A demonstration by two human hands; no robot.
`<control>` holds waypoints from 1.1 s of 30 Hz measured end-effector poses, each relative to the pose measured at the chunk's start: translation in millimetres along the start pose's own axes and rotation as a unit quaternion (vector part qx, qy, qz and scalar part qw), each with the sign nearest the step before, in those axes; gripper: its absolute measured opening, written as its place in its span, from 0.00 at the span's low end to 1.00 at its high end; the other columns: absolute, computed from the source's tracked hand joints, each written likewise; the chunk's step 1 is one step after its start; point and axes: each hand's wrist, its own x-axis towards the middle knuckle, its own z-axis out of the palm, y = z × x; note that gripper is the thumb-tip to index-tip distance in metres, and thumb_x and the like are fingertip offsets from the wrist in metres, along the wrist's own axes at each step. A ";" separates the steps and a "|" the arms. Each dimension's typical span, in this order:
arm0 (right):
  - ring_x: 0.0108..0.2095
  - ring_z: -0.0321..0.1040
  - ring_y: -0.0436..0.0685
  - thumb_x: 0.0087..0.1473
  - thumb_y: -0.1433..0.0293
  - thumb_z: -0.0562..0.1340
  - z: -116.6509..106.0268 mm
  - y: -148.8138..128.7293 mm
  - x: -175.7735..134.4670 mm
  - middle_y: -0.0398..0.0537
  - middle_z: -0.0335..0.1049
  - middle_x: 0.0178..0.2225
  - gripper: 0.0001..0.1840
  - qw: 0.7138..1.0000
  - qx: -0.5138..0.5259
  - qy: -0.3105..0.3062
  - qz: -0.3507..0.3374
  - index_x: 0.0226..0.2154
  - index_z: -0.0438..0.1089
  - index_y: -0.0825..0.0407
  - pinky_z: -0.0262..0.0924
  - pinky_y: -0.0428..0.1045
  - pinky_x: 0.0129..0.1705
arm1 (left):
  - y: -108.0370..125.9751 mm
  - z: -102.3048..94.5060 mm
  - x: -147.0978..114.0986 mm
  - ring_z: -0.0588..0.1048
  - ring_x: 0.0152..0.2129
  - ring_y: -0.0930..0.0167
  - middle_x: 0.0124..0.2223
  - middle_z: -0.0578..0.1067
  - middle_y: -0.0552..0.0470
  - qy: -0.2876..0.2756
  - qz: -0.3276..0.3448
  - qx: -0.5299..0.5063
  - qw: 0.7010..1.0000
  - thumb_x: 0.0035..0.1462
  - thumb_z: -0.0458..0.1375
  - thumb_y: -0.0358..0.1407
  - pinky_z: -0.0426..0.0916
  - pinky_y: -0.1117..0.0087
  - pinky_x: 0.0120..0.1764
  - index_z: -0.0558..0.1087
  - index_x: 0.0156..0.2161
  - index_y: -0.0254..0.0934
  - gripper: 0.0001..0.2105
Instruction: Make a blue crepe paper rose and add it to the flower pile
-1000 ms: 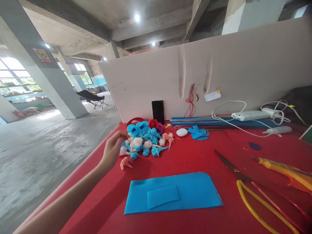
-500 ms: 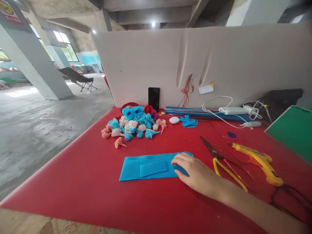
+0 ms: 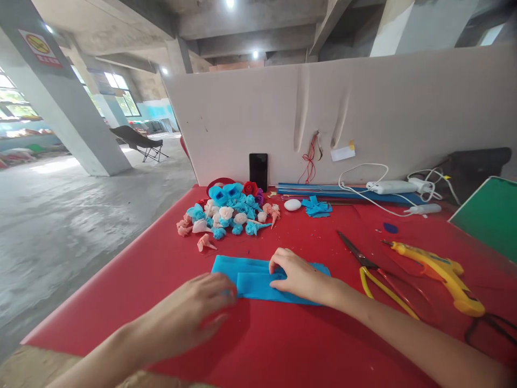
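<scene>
A folded blue sheet (image 3: 222, 264), crepe paper or thin cloth by its look, lies flat on the red table cover. On top of it rests a smaller blue rectangular piece (image 3: 254, 285). My right hand (image 3: 297, 276) arches over the right end of this small piece, thumb and curled fingers apart, fingertips at its surface. To the left, my left hand (image 3: 194, 307) hovers by the sheet's near left corner. It is blurred by motion, but its thumb and fingers look apart and it holds nothing visible.
Blue, white, pink and red artificial flowers (image 3: 226, 213) are heaped at the back left by a phone (image 3: 258, 170). Scissors (image 3: 369, 264) and a yellow glue gun (image 3: 440, 269) lie at right. Behind are a white egg-shaped object (image 3: 292, 205), blue scraps (image 3: 317, 206) and a power strip (image 3: 391, 187).
My left hand has come into view from the lower left. The right hand has shifted left across the sheet, onto the small blue piece. The whole view has tilted slightly.
</scene>
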 end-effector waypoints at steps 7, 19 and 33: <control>0.38 0.67 0.53 0.60 0.67 0.59 -9.5 13.2 -3.3 0.47 0.67 0.38 0.09 0.999 0.033 0.043 0.001 0.38 0.68 0.57 0.65 0.52 0.41 | -24.9 6.1 7.7 0.72 0.49 0.65 0.55 0.71 0.52 -0.030 -0.026 -0.008 0.999 0.48 0.47 0.20 0.69 0.67 0.49 0.65 0.55 0.45 0.29; 0.40 0.64 0.56 0.58 0.75 0.58 -20.5 16.6 -45.4 0.50 0.67 0.40 0.06 0.983 -0.084 0.061 -0.154 0.38 0.69 0.57 0.61 0.54 0.43 | -34.9 9.0 41.0 0.75 0.27 0.72 0.33 0.77 0.50 0.052 -0.089 -0.077 0.992 0.61 0.50 0.37 0.70 0.69 0.32 0.73 0.38 0.35 0.11; 0.34 0.66 0.50 0.59 0.72 0.58 -80.0 25.3 -28.0 0.45 0.69 0.33 0.06 0.966 -0.108 0.198 -0.124 0.32 0.68 0.57 0.63 0.49 0.39 | -10.5 -20.7 51.5 0.70 0.38 0.66 0.40 0.74 0.49 0.323 0.019 -0.005 0.946 0.58 0.50 0.27 0.64 0.64 0.43 0.70 0.42 0.41 0.11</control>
